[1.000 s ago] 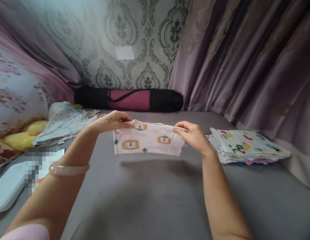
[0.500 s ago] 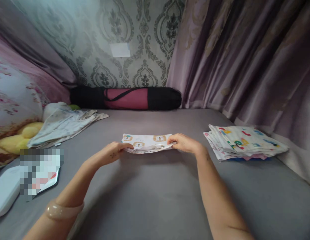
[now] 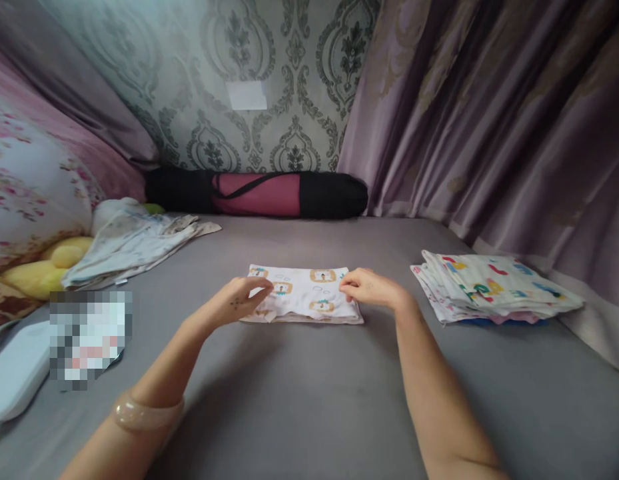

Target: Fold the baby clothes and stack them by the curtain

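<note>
A white folded cloth [image 3: 309, 303] printed with tan frames and small figures lies flat on the grey sheet in front of me. At its left end is my left hand [image 3: 242, 298], fingers loosely bent, with the thumb and fingertips a little apart over the print. My right hand [image 3: 373, 288] hovers at the opposite end, its fingertips curled down close to the fabric. Neither hand pinches the cloth; whether the fingertips touch it is hard to tell. A pale bangle [image 3: 146, 415] circles my left forearm.
A stack of folded cloths [image 3: 509, 283] lies to the right. Loose cloths [image 3: 134, 247] rest at the left beside a yellow plush toy [image 3: 36, 277]. A white case [image 3: 22, 370] and a blurred-out item [image 3: 92, 343] sit nearer. Along the wall lies a black and maroon bag [image 3: 259, 195].
The cloth's near edge, held in both hands before, has come down towards me and now lies flat. Both hands have let go. The view has shifted slightly.
</note>
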`<state>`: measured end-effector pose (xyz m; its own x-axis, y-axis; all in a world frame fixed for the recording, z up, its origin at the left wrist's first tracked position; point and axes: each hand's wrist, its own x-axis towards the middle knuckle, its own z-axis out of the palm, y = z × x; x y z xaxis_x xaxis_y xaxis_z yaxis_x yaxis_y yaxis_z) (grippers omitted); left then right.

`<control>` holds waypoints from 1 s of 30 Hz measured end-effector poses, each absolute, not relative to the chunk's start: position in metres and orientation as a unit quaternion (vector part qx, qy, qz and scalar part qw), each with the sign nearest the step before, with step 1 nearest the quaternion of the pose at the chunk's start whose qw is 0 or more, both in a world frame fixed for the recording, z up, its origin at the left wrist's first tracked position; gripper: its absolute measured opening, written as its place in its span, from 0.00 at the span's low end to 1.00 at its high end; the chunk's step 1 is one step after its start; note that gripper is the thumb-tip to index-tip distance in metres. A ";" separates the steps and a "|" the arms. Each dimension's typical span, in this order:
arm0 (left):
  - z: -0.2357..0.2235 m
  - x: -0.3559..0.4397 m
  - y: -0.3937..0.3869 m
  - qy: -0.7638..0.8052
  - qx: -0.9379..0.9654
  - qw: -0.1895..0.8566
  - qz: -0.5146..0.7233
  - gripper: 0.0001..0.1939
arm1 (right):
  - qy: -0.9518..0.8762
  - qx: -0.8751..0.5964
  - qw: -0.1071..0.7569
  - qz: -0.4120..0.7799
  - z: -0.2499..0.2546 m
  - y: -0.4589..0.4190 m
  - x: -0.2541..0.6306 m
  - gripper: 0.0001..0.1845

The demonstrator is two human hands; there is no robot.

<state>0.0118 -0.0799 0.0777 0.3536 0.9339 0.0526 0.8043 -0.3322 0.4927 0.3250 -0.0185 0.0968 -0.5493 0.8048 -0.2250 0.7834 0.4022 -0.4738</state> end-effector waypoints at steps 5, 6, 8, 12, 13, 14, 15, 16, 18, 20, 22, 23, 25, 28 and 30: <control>0.054 0.039 -0.057 0.535 0.820 0.089 0.184 0.21 | -0.841 -0.501 0.150 0.136 0.065 -0.024 0.279 0.23; 0.049 0.047 -0.053 0.536 0.823 0.072 0.173 0.21 | -0.845 -0.501 0.152 0.114 0.055 -0.026 0.269 0.25; 0.036 0.063 -0.048 0.555 0.820 0.036 0.138 0.23 | -0.852 -0.497 0.138 0.090 0.038 -0.030 0.253 0.28; 0.014 0.085 -0.046 0.606 0.791 -0.002 0.082 0.27 | -0.857 -0.500 0.110 0.067 0.020 -0.036 0.244 0.30; 0.010 0.087 -0.046 0.610 0.788 -0.001 0.076 0.28 | -0.858 -0.498 0.104 0.065 0.018 -0.037 0.245 0.30; 0.006 0.088 -0.046 0.612 0.788 0.000 0.073 0.28 | -0.861 -0.496 0.097 0.065 0.018 -0.037 0.246 0.30; 0.004 0.089 -0.047 0.612 0.788 0.002 0.069 0.29 | -0.862 -0.494 0.091 0.066 0.017 -0.037 0.247 0.30; 0.002 0.088 -0.047 0.611 0.789 0.003 0.066 0.29 | -0.863 -0.493 0.084 0.067 0.017 -0.036 0.247 0.31; 0.001 0.087 -0.046 0.612 0.788 0.004 0.060 0.30 | -0.863 -0.495 0.073 0.070 0.016 -0.035 0.247 0.31; 0.001 0.087 -0.046 0.615 0.786 0.008 0.057 0.30 | -0.861 -0.500 0.063 0.076 0.014 -0.034 0.246 0.31; 0.001 0.087 -0.045 0.618 0.784 0.011 0.056 0.30 | -0.859 -0.503 0.054 0.081 0.013 -0.033 0.245 0.31; 0.001 0.088 -0.044 0.619 0.784 0.014 0.056 0.30 | -0.858 -0.504 0.050 0.083 0.014 -0.032 0.244 0.31; 0.003 0.087 -0.044 0.617 0.785 0.025 0.056 0.31 | -0.859 -0.503 0.043 0.090 0.016 -0.031 0.245 0.31; 0.009 0.082 -0.045 0.614 0.785 0.039 0.069 0.31 | -0.863 -0.491 0.037 0.118 0.022 -0.029 0.250 0.32; 0.013 0.075 -0.046 0.633 0.768 0.009 0.095 0.30 | -0.855 -0.503 0.057 0.110 0.026 -0.027 0.256 0.32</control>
<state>0.0748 -0.0455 0.0133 0.1810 0.9742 0.1347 0.9710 -0.1988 0.1329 0.2560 -0.0269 0.0259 -0.4880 0.8727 -0.0141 0.8478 0.4701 -0.2456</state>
